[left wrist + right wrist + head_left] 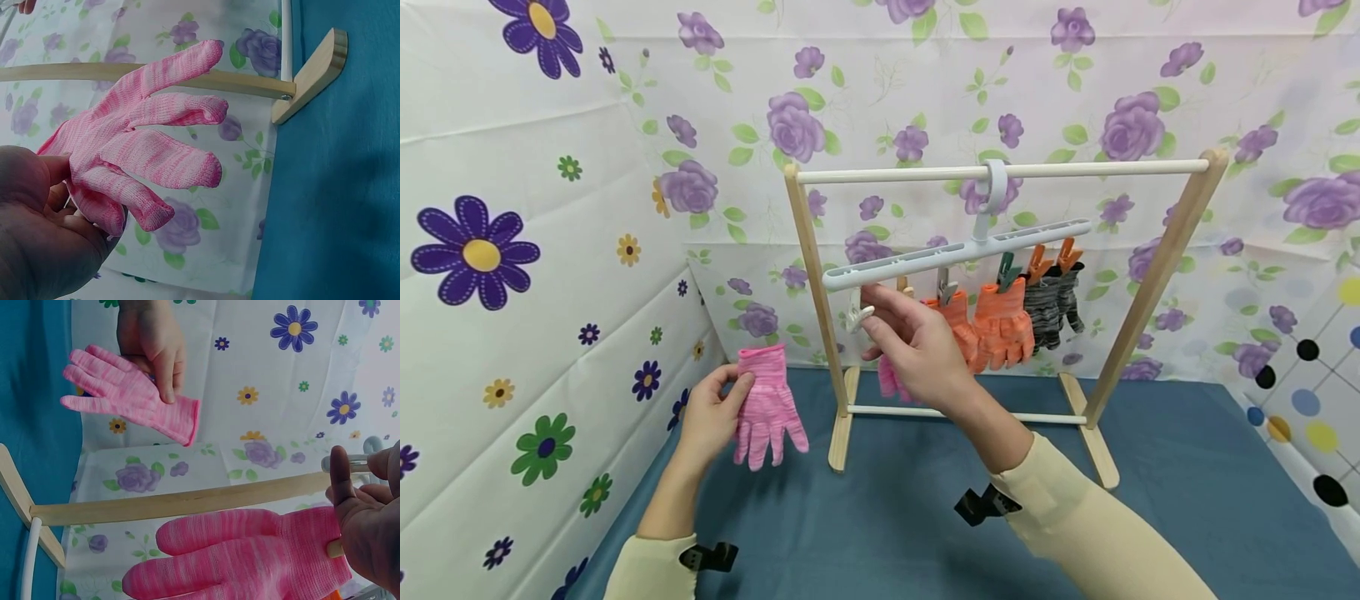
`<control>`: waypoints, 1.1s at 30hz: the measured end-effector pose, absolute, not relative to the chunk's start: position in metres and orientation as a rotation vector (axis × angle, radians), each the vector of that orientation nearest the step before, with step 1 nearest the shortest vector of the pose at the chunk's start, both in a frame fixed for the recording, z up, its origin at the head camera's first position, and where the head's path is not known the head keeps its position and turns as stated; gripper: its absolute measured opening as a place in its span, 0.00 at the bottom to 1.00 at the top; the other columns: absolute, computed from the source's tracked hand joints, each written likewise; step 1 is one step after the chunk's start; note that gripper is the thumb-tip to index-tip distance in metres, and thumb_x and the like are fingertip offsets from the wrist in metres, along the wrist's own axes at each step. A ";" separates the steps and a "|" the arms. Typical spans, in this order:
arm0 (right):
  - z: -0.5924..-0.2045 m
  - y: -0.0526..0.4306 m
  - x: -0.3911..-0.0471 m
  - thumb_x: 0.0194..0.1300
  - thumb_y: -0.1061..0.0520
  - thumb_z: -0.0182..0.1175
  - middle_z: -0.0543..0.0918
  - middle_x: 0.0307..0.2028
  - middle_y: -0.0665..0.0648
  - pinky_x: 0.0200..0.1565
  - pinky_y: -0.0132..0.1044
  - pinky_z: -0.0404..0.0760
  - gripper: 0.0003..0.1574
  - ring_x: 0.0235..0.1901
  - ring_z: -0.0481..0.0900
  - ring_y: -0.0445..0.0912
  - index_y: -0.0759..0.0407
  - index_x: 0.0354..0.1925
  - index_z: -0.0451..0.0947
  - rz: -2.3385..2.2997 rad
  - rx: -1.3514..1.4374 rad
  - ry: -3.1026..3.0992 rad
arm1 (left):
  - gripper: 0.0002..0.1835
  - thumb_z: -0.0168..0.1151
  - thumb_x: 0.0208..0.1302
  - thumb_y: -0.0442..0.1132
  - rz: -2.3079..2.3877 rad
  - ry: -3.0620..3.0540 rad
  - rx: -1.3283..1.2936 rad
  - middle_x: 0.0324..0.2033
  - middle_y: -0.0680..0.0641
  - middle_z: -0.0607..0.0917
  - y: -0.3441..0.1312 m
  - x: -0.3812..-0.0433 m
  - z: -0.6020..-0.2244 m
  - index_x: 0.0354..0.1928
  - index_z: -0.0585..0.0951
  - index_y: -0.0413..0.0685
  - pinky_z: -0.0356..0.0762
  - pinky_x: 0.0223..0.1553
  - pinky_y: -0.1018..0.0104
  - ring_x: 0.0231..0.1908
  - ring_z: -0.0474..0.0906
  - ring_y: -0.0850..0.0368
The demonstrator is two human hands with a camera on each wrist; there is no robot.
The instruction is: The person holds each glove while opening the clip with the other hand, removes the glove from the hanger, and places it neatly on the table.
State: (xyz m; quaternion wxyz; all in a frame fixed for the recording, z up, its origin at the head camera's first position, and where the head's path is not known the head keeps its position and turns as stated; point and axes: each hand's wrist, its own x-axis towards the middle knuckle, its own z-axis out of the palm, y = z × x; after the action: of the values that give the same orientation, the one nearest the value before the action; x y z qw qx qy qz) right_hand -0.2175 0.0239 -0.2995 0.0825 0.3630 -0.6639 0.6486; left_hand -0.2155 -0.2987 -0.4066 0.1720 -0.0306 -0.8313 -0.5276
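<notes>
While left hand [711,412] pinched pink knit glove [769,408] below pale-blue plastic hanger [910,263], right hand [919,346] pinched white clothespin [855,317] beneath hanger's left end; flat, steady cuff [762,357] seemed wise.

I see a glove [767,404] streaked light and dark pink left of centre, a white clothespin [855,317] near the middle, my cream sleeve [1090,508] at lower right, and, right of centre, orange gloves [1003,325], mottled black-and-grey gloves [1042,312], green and orange clips [1040,264] and a pale grey hanger [910,262]. The rack [813,275] is pale wood with white bars [887,175]; purple roses [796,127] pattern the white backdrop [865,108], and the cloth [880,517] below is blue.
</notes>
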 end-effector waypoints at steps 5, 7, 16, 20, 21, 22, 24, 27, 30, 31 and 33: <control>-0.300 0.025 -0.216 0.81 0.63 0.58 0.75 0.72 0.63 0.46 0.43 0.89 0.31 0.60 0.84 0.52 0.65 0.77 0.67 1.904 1.080 -1.985 | 0.19 0.58 0.83 0.46 -1.491 -2.366 -0.065 0.34 0.38 0.84 -0.301 -0.215 -0.408 0.57 0.82 0.35 0.81 0.24 0.66 0.24 0.79 0.62; -0.300 0.025 -0.216 0.81 0.63 0.58 0.76 0.72 0.63 0.46 0.43 0.89 0.31 0.60 0.84 0.51 0.65 0.77 0.68 1.892 1.075 -1.983 | 0.19 0.58 0.83 0.47 -1.497 -2.371 -0.058 0.34 0.39 0.85 -0.302 -0.214 -0.408 0.58 0.81 0.36 0.81 0.24 0.66 0.24 0.80 0.62; -0.306 0.026 -0.217 0.80 0.62 0.60 0.79 0.69 0.57 0.45 0.40 0.88 0.29 0.57 0.86 0.47 0.64 0.75 0.71 1.803 1.010 -1.956 | 0.18 0.58 0.83 0.45 -1.492 -2.368 -0.036 0.33 0.40 0.85 -0.303 -0.214 -0.408 0.56 0.82 0.34 0.81 0.23 0.66 0.23 0.80 0.63; -0.308 0.029 -0.215 0.80 0.61 0.61 0.81 0.67 0.55 0.43 0.37 0.87 0.28 0.51 0.89 0.50 0.62 0.73 0.74 1.735 0.989 -1.942 | 0.17 0.58 0.83 0.44 -1.468 -2.368 -0.025 0.32 0.42 0.85 -0.305 -0.214 -0.409 0.56 0.82 0.34 0.80 0.23 0.66 0.23 0.79 0.63; -0.309 0.029 -0.215 0.80 0.61 0.61 0.82 0.67 0.54 0.42 0.38 0.87 0.27 0.52 0.88 0.51 0.62 0.73 0.75 1.721 0.989 -1.938 | 0.17 0.58 0.83 0.44 -1.461 -2.372 -0.020 0.32 0.43 0.85 -0.305 -0.214 -0.409 0.56 0.82 0.34 0.80 0.23 0.66 0.23 0.79 0.63; -0.309 0.030 -0.214 0.80 0.61 0.61 0.82 0.67 0.55 0.40 0.39 0.87 0.27 0.53 0.88 0.52 0.62 0.73 0.75 1.711 0.993 -1.934 | 0.17 0.58 0.83 0.44 -1.449 -2.377 -0.016 0.31 0.43 0.85 -0.306 -0.214 -0.409 0.56 0.82 0.34 0.80 0.23 0.66 0.23 0.79 0.63; -0.310 0.032 -0.213 0.79 0.62 0.61 0.82 0.67 0.55 0.40 0.41 0.87 0.27 0.52 0.88 0.55 0.62 0.73 0.75 1.686 1.001 -1.931 | 0.18 0.58 0.83 0.45 -1.429 -2.389 -0.008 0.31 0.43 0.84 -0.307 -0.214 -0.409 0.56 0.83 0.35 0.79 0.23 0.67 0.23 0.78 0.63; -0.311 0.036 -0.212 0.79 0.63 0.62 0.83 0.65 0.57 0.40 0.42 0.88 0.27 0.47 0.89 0.58 0.62 0.72 0.76 1.658 1.017 -1.926 | 0.18 0.58 0.83 0.46 -1.396 -2.407 0.009 0.30 0.42 0.84 -0.309 -0.213 -0.410 0.55 0.83 0.36 0.78 0.23 0.67 0.23 0.77 0.63; -0.313 0.040 -0.212 0.78 0.63 0.63 0.84 0.64 0.59 0.35 0.38 0.87 0.26 0.38 0.89 0.57 0.62 0.71 0.77 1.598 1.032 -1.927 | 0.18 0.58 0.83 0.47 -1.382 -2.415 0.020 0.30 0.41 0.84 -0.311 -0.213 -0.411 0.55 0.83 0.36 0.78 0.24 0.67 0.23 0.77 0.62; -0.314 0.042 -0.211 0.77 0.63 0.64 0.84 0.63 0.59 0.36 0.37 0.87 0.26 0.38 0.89 0.56 0.62 0.70 0.78 1.576 1.035 -1.927 | 0.18 0.57 0.83 0.47 -1.384 -2.416 0.024 0.30 0.42 0.83 -0.312 -0.213 -0.411 0.55 0.83 0.36 0.78 0.24 0.67 0.23 0.77 0.62; -0.315 0.045 -0.212 0.77 0.63 0.65 0.85 0.62 0.60 0.36 0.37 0.87 0.26 0.39 0.89 0.56 0.61 0.69 0.79 1.542 1.049 -1.921 | 0.18 0.57 0.83 0.46 -1.393 -2.414 0.022 0.30 0.42 0.83 -0.314 -0.212 -0.411 0.55 0.83 0.35 0.78 0.24 0.67 0.23 0.77 0.62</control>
State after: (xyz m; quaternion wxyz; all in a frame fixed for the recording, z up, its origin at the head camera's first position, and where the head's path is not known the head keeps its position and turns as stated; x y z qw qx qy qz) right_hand -0.2117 0.0446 -0.3150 0.2300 0.3813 -0.6983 0.5604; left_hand -0.2124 -0.3136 -0.4112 0.1761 0.0077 -0.8526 -0.4919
